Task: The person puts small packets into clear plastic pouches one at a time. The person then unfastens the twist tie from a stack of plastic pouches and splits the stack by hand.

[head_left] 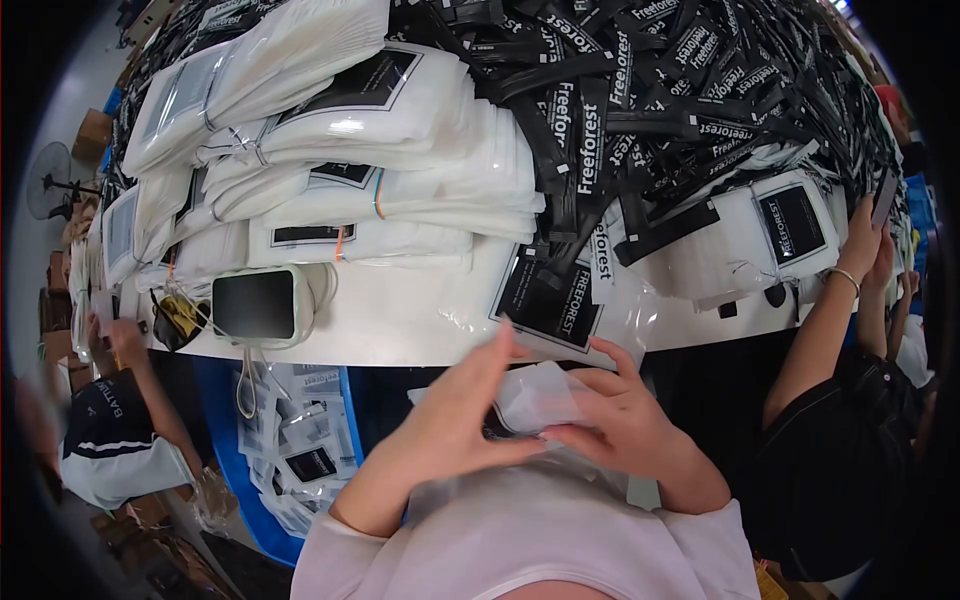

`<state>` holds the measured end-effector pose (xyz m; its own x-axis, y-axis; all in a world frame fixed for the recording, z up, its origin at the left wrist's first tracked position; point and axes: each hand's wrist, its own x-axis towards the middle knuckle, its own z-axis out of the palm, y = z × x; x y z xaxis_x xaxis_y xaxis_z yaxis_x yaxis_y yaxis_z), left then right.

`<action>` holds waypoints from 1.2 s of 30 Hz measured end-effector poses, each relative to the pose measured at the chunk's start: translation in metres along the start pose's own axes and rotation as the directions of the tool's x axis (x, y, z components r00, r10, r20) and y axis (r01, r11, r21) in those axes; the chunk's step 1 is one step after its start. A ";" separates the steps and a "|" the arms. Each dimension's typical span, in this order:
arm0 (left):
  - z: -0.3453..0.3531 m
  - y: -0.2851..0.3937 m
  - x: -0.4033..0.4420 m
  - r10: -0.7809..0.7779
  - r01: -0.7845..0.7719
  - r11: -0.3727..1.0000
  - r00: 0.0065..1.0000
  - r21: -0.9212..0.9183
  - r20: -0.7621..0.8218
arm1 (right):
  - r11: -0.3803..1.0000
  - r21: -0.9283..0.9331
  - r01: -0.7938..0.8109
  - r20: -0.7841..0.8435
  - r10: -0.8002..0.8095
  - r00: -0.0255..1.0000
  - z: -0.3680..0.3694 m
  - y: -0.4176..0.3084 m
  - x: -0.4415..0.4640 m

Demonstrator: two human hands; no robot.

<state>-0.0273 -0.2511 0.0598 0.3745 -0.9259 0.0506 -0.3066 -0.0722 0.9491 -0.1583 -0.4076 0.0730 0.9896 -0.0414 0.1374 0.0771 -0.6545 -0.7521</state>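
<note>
Close to my body, at the table's front edge, a folded translucent plastic bag [540, 398] is between my hands. My right hand [628, 415] grips its right side with thumb and fingers, the index finger raised. At its left side is my left hand [452, 400], slightly blurred, with fingers stretched upward and the thumb apart along the bag's lower edge. Just beyond them, a clear bag with a black FREEFOREST label [550, 300] lies flat on the white table [400, 315]. A white Freeforest strip packet [602, 262] overlaps its corner.
Banded stacks of white bags [400, 190] rise at left behind a phone [258, 305]. Black Freeforest packets [680, 60] heap at the back; another bag bundle [765, 235] sits right. A blue bin [225, 440] holds bags below. People work at left [120, 430] and right [840, 440].
</note>
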 end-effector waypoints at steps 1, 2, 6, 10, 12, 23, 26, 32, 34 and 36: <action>-0.002 -0.002 0.001 -0.078 0.077 0.997 0.996 -0.019 -0.034 | 0.999 0.050 -0.017 -0.057 0.020 0.998 0.002 0.000 0.001; -0.004 0.000 -0.001 -0.090 0.090 0.996 0.996 0.010 -0.021 | 0.995 0.098 -0.026 -0.114 0.037 0.993 0.002 -0.001 0.002; -0.008 0.000 -0.003 -0.041 0.040 0.991 0.999 0.126 0.005 | 0.992 0.123 0.023 -0.030 -0.019 0.999 -0.001 0.001 0.010; -0.001 -0.008 -0.005 0.022 -0.020 0.986 1.000 0.167 -0.012 | 0.983 0.157 0.098 0.048 -0.106 0.993 -0.007 0.010 0.016; 0.003 -0.005 -0.005 -0.012 0.024 0.991 0.996 0.128 -0.089 | 0.984 0.158 0.081 0.010 -0.084 0.996 -0.009 0.009 0.017; 0.014 -0.007 -0.003 -0.065 0.063 0.998 0.976 -0.015 -0.206 | 0.977 0.132 0.166 -0.092 -0.155 0.984 -0.013 0.012 0.022; 0.023 -0.004 -0.001 -0.120 0.036 0.970 0.932 -0.242 -0.342 | 0.944 0.329 -0.037 -0.441 0.188 0.877 0.004 0.003 0.024; 0.009 -0.004 -0.007 -0.128 0.049 0.956 0.957 -0.289 -0.259 | 0.884 0.466 -0.020 -0.216 0.136 0.967 0.015 0.013 0.010; 0.003 -0.003 -0.014 -0.125 0.061 0.969 0.957 -0.238 -0.261 | 0.916 0.400 0.036 -0.223 0.059 0.973 0.018 0.011 0.014; -0.012 -0.003 -0.014 -0.015 -0.038 0.972 0.974 -0.230 -0.225 | 0.907 0.416 0.065 -0.138 -0.008 0.990 0.026 0.011 0.018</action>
<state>-0.0214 -0.2332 0.0604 0.5664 -0.8175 0.1045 -0.1107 0.0502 0.9926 -0.1365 -0.3961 0.0511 0.9627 -0.1406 0.2310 0.1846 -0.2827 -0.9413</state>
